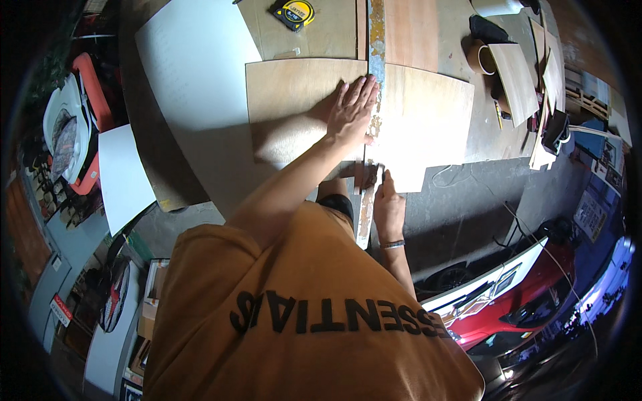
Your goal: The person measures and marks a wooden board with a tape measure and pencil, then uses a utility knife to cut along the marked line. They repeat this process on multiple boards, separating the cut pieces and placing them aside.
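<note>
A thin plywood sheet (294, 90) lies across the table, its right part washed out by bright light. Over it runs a long, paint-worn metal straightedge (377, 50), from the far edge of view toward my body. My left hand (353, 112) lies flat, fingers stretched, pressing on the plywood and the straightedge's left side. Close to the near edge of the wood, my right hand (389, 210) is closed around a slim dark tool (381, 175), right beside the straightedge. Its tip is too small and glared to name its kind.
A yellow-black tape measure (293, 13) sits at the far left of the table, near a large white sheet (194, 67). To the right are a round brown cup (480, 58), a wood offcut (513, 80) and a yellow pencil (498, 113). A thin cable (535, 237) hangs beyond the right edge.
</note>
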{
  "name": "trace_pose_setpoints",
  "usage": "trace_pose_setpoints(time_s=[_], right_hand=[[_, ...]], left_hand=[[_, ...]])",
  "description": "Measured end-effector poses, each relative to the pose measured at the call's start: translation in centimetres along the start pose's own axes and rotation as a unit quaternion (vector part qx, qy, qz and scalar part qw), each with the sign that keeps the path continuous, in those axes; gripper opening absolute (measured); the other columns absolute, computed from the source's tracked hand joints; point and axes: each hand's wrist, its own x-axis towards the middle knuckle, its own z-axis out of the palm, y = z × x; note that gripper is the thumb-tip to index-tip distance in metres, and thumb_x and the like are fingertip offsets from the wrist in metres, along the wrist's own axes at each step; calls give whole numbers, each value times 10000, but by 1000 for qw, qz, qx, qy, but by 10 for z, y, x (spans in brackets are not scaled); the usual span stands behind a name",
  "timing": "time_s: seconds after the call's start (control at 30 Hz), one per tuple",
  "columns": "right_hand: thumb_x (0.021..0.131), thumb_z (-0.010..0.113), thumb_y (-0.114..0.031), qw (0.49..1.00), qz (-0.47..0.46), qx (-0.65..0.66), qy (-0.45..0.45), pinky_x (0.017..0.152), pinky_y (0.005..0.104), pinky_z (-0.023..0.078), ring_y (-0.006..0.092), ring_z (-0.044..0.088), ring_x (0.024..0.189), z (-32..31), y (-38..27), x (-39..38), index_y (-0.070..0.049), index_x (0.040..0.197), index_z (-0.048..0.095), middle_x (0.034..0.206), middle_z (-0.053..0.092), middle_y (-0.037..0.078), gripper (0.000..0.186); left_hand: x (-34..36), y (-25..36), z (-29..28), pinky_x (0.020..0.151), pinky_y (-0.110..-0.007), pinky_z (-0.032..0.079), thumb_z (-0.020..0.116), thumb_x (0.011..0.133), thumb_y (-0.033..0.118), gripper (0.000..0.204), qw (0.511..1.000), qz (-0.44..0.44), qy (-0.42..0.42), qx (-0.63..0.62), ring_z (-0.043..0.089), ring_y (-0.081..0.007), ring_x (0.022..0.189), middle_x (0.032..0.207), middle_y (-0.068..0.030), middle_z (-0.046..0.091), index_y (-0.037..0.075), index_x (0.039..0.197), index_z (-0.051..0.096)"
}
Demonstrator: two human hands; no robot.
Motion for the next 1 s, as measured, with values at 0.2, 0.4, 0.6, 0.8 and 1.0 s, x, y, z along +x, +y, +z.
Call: trace_pose_setpoints(time_s=[0.2, 0.4, 0.6, 0.8, 1.0], right_hand=[[980, 536, -105, 949, -225, 113, 191, 590, 518, 535, 465, 685, 736, -45, -61, 130, -36, 1397, 537, 873, 660, 329, 422], [988, 543, -253, 957, -214, 64, 184, 671, 561, 567, 490, 691, 789, -30, -97, 201, -118, 1318, 617, 796, 685, 298, 364], [966, 571, -217, 958, -226, 28, 173, 665, 566, 567, 482, 698, 792, -25, -91, 198, -130, 1266, 627, 786, 689, 288, 317], [945, 580, -57, 968, -199, 81, 132, 606, 528, 561, 465, 696, 779, -7, -51, 121, -80, 1335, 584, 812, 670, 311, 390], [940, 568, -62, 998, -39, -25, 30, 627, 518, 564, 446, 701, 752, 11, -4, 17, -14, 1361, 573, 809, 684, 295, 424]], left_hand=[[-2, 1, 0, 1279, -494, 99, 902, 593, 493, 1340, 999, 14, 37, 8, 149, -292, 1563, 1687, -143, 161, 23, 1608, 165], [-3, -1, -5, 1272, -498, 136, 936, 568, 424, 1338, 999, 14, 38, -25, 233, -305, 1532, 1671, -151, 213, 32, 1605, 186], [-1, -6, -4, 1270, -492, 151, 934, 573, 428, 1339, 999, 17, 29, -33, 222, -292, 1538, 1677, -136, 202, 43, 1607, 176], [-1, -5, -1, 1286, -461, 100, 916, 616, 412, 1321, 1000, 10, 26, 3, 105, -234, 1576, 1711, -58, 103, 86, 1626, 129], [-1, -4, 0, 1285, -475, 93, 921, 565, 525, 1399, 1000, 10, 27, -1, 105, -233, 1576, 1710, -74, 105, 73, 1625, 128]])
